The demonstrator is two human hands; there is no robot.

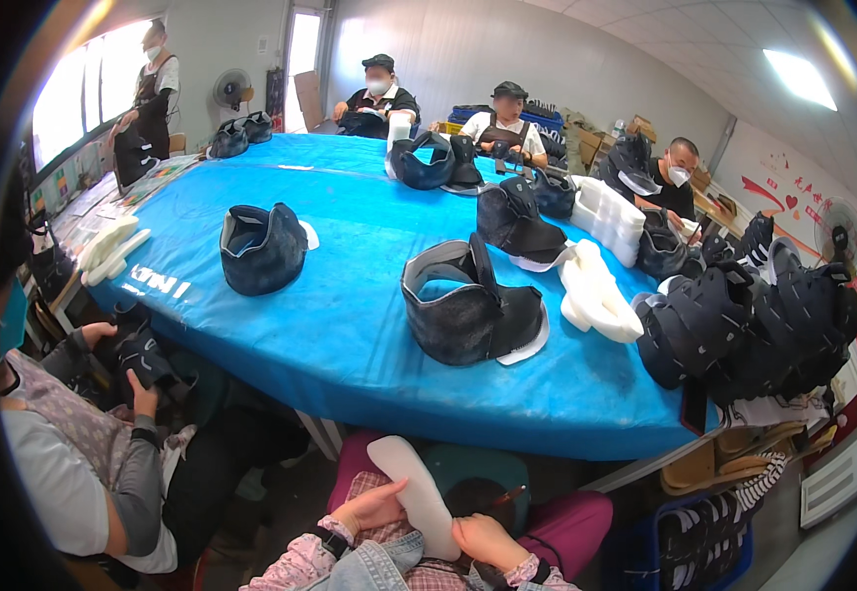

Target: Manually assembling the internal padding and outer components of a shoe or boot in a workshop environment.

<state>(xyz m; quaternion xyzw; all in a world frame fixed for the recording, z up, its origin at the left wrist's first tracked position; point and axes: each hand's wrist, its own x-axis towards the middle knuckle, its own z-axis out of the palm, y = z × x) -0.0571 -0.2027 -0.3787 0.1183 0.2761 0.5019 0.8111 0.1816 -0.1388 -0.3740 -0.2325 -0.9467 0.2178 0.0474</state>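
Note:
A white, sole-shaped insole point(415, 492) is held upright over my lap. My left hand point(374, 504) grips its left edge, thumb across the face. My right hand point(488, 540) is closed at its lower right edge, fingertips pinching there. A thin brown stick point(510, 495), perhaps a pen, slants up just beyond the right hand; whether that hand holds it I cannot tell. Ahead of me, black boot uppers point(468, 310) stand on the blue-covered table point(330, 325), some with pale soles sticking out. Another black upper point(263, 251) stands farther left.
Black uppers point(744, 325) are piled at the table's right, beside white foam pieces point(596, 295). A dark phone point(693, 407) lies at the right edge. Below right is a blue crate point(704, 552) of black items. A person point(103, 433) works close on my left; several others sit beyond.

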